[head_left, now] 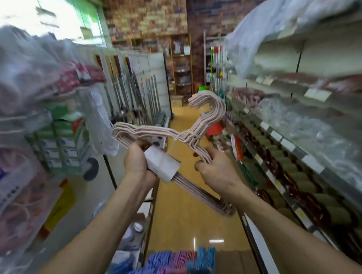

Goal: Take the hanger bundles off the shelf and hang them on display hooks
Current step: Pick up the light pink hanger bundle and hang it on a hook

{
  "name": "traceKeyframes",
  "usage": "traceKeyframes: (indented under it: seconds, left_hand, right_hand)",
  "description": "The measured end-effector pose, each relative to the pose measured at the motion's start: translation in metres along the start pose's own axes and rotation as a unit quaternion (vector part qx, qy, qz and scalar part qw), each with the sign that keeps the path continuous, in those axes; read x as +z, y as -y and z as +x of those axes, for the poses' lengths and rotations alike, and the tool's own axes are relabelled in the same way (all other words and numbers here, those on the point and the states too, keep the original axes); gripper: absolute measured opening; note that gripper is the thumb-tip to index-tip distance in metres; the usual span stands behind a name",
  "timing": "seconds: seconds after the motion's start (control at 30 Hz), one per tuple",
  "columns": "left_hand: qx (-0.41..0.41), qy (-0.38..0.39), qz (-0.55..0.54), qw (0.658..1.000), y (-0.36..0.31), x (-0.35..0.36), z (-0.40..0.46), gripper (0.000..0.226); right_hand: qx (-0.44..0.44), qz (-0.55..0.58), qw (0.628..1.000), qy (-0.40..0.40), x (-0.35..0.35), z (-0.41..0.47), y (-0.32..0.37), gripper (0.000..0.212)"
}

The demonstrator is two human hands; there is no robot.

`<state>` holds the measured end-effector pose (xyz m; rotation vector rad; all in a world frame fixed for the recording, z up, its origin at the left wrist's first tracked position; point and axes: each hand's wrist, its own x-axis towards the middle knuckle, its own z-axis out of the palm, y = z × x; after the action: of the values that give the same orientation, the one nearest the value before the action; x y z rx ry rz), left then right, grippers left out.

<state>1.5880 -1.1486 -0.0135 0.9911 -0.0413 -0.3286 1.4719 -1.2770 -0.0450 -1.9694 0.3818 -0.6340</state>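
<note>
I hold a bundle of pale pink hangers in the air in front of me, over the aisle. Its hooks point up and away. A white paper label wraps the bottom bar. My left hand grips that bar just behind the label. On the right shoulder of the bundle, my right hand grips the wires. Several blue, purple and pink hanger bundles lie below, at the bottom edge. The frame is blurred by motion.
Shelves with packaged goods run along the right of the narrow aisle. Left are boxes, bagged goods and a wall panel with hanging mop poles. The yellow floor runs ahead to a wooden rack.
</note>
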Motion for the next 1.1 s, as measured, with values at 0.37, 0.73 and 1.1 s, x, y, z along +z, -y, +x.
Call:
traceKeyframes:
  seconds: [0.37, 0.73, 1.1]
  left_hand:
    - [0.067, -0.042, 0.01, 0.997, -0.081, -0.01, -0.081, 0.013]
    - [0.195, -0.163, -0.029, 0.967, -0.137, -0.04, -0.201, 0.011]
    - [0.343, -0.357, -0.027, 0.868, -0.182, -0.122, -0.362, 0.012]
  right_hand:
    - [-0.118, -0.01, 0.992, 0.043, -0.023, -0.025, 0.095, 0.021]
    - [-0.235, 0.055, 0.955, 0.173, 0.002, -0.062, 0.161, 0.019]
    - [-0.325, 0.15, 0.878, 0.318, 0.078, -0.173, 0.235, 0.019]
